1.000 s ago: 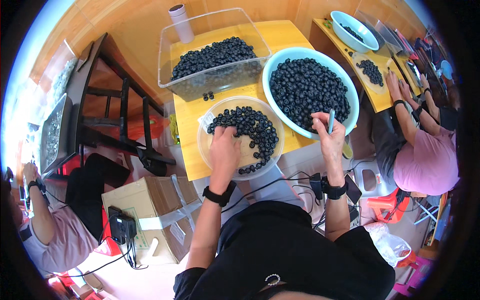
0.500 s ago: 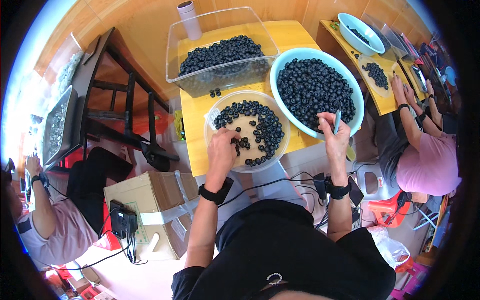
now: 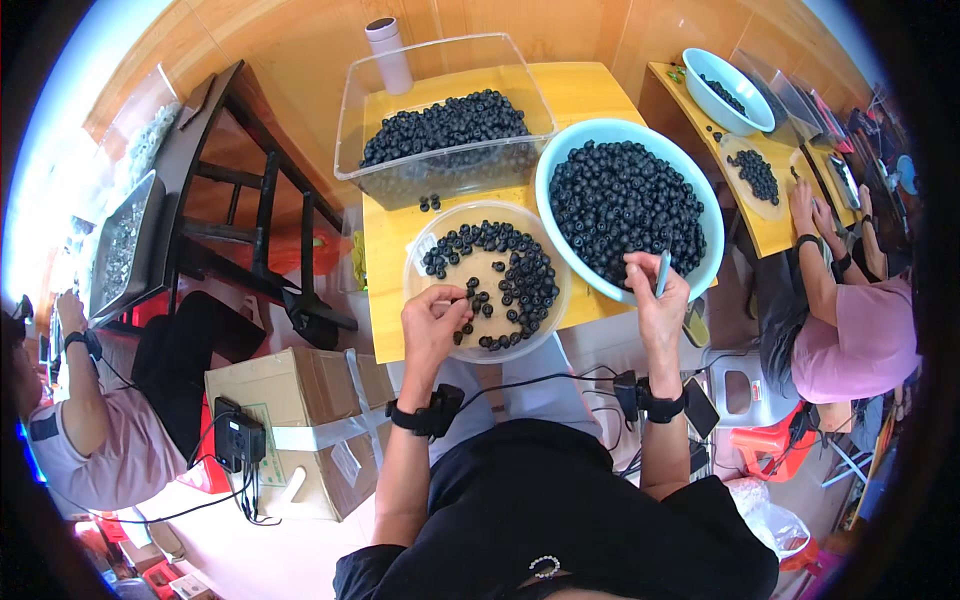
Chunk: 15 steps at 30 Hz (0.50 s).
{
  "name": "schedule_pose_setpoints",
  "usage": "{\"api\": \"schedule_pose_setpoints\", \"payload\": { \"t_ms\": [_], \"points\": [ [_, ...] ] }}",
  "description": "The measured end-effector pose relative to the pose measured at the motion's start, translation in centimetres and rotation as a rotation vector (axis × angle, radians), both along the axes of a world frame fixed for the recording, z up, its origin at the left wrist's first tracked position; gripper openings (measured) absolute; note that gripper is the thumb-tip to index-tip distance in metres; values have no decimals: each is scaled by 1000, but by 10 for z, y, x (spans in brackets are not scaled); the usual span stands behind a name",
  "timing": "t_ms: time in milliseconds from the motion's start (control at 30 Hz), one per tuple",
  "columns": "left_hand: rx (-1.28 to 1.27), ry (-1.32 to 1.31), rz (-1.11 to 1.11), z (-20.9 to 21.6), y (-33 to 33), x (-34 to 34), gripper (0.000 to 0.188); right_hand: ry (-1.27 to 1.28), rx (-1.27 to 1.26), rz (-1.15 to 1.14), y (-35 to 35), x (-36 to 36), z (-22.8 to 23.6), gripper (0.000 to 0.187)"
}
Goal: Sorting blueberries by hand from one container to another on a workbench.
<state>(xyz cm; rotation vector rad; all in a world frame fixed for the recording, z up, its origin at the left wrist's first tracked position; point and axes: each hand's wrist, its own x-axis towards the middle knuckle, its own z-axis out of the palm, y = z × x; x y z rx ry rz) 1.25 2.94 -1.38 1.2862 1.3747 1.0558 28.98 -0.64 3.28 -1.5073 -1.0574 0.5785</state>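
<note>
My left hand (image 3: 428,328) is at the left side of a shallow round clear tray (image 3: 416,250), fingertips pinched beside a few small dark round pieces (image 3: 482,300). Whether a piece sits in that pinch is hidden. More of these blue-black pieces, with dimples or holes, curve around the tray's far and right sides. My right hand (image 3: 660,310) grips a slim light-blue pen-like tool (image 3: 663,273), its fingers closed, at the near rim of a light-blue basin (image 3: 714,240). The basin is heaped with the same dark pieces (image 3: 625,210).
Behind the tray stands a clear rectangular bin (image 3: 440,165) partly filled with dark pieces; a pink bottle (image 3: 390,60) is behind it. A cardboard box (image 3: 290,400) sits on the floor at left. Co-workers sit at left (image 3: 120,440) and right (image 3: 850,330). A black cable (image 3: 530,378) runs between my wrists.
My left hand has drawn back toward the tray's near left edge. My right hand, still with the tool, is slightly lower in the picture. The whole view has shifted a little.
</note>
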Motion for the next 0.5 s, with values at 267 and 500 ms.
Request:
{"api": "schedule_pose_setpoints", "payload": {
  "t_ms": [267, 500],
  "points": [
    [-117, -405, 136, 15, -8, 1, 16, 38, -2, 74, 1, -1, 3, 10],
    [-135, -596, 198, 25, -19, -3, 17, 20, 31, 162, 1, 2, 5, 9]
  ]
}}
